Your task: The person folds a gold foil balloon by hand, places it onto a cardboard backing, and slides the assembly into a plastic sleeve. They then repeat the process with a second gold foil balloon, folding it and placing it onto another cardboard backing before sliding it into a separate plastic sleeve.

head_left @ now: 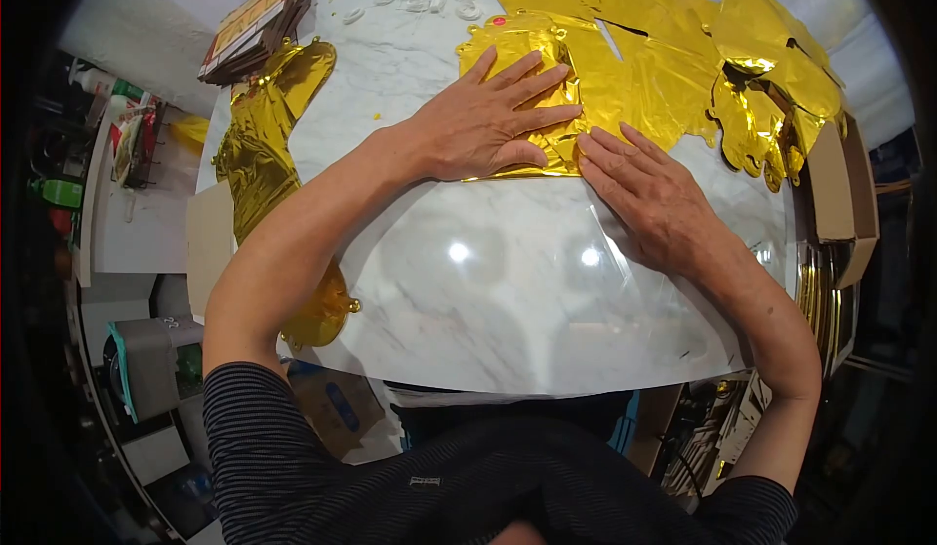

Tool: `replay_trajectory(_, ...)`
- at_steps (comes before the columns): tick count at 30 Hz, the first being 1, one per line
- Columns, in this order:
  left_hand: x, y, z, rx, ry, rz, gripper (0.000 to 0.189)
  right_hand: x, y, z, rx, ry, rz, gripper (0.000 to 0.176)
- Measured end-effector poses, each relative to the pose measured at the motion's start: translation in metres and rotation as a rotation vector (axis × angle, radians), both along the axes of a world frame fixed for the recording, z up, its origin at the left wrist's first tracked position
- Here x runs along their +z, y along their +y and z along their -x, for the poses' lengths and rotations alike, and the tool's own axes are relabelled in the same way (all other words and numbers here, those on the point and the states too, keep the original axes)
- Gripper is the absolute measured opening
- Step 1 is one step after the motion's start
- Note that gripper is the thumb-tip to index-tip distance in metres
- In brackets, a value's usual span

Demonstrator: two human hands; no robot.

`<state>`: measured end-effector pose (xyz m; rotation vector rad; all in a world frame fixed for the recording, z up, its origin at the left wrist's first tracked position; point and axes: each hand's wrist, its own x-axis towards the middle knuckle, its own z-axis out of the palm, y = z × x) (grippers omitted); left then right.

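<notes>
"Folded foil [527, 35], gold, lies toward the far edge of the tabletop [420, 321], right of its middle. How is it held?"

"It isn't gripped. The left hand [488, 121] rests palm down across it, fingers spread, likely so the pressure reaches a broad patch and flattens it."

"And the right hand [639, 189]?"

"Fingers stretched out, tips at the foil's right side, clasping nothing I can see; probably steadying or smoothing that side. How hard either presses, I can't tell."

"The other foil?"

"A foil heap [673, 72] spreads toward the far right corner, and a foil piece [262, 125] drapes along the left edge, perhaps placed there to be within reach."
</notes>
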<state>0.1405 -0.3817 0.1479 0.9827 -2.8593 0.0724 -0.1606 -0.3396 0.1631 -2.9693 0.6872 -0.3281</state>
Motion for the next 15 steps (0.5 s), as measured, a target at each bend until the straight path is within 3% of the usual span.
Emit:
replay_trajectory(3,0.006,0.002,-0.001,-0.042,0.055,0.014,0.069,0.0,0.002,-0.001,-0.01,0.004,0.005,0.075)
replay_trajectory(5,0.012,0.006,-0.001,-0.138,0.14,-0.047,0.058,-0.001,0.003,-0.001,-0.018,0.009,0.008,0.075)
replay_trajectory(11,0.01,0.008,-0.006,-0.177,0.205,-0.284,0.065,0.0,0.003,-0.002,-0.023,0.019,0.005,0.074)
replay_trajectory(15,0.0,0.0,-0.001,-0.239,0.227,-0.193,0.068,0.002,0.002,-0.002,-0.026,0.016,-0.016,0.073)
